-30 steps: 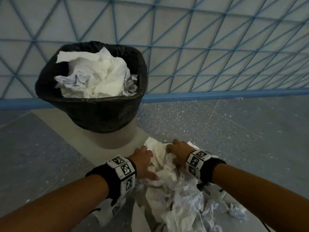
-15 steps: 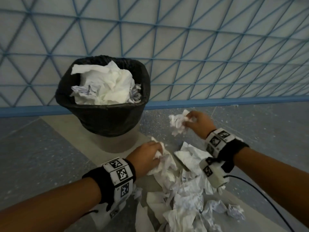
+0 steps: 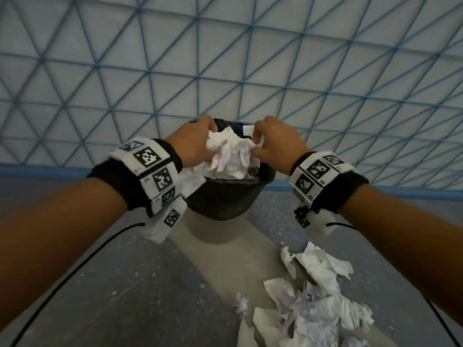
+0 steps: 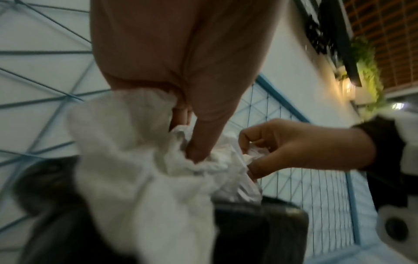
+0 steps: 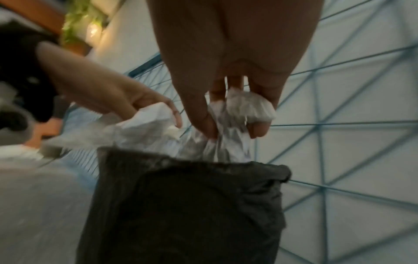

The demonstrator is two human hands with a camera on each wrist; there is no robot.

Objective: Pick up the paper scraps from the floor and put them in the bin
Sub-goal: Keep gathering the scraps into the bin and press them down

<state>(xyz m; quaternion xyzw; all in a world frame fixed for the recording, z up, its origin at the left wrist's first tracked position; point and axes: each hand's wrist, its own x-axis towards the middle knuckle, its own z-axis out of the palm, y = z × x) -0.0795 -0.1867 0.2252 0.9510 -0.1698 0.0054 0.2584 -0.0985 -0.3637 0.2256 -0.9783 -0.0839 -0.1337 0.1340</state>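
Observation:
A bin with a black liner (image 3: 225, 199) stands by the wall, heaped with crumpled white paper (image 3: 229, 156). Both hands are over its mouth. My left hand (image 3: 193, 144) grips a large wad of white paper scraps (image 4: 135, 160) at the bin's left side. My right hand (image 3: 273, 146) pinches a smaller crumpled scrap (image 5: 246, 107) over the right rim (image 5: 267, 167). A pile of paper scraps (image 3: 313, 304) lies on the floor at the lower right.
A pale wall with a blue triangle pattern (image 3: 250, 58) and a blue skirting (image 3: 37, 169) rises right behind the bin. The floor is grey speckled with a light strip (image 3: 225, 259) running from the bin toward me. Thin black cables (image 3: 75, 269) hang from both wrists.
Both hands rose from the floor pile with paper in them and came together over the bin. The view came closer to the bin.

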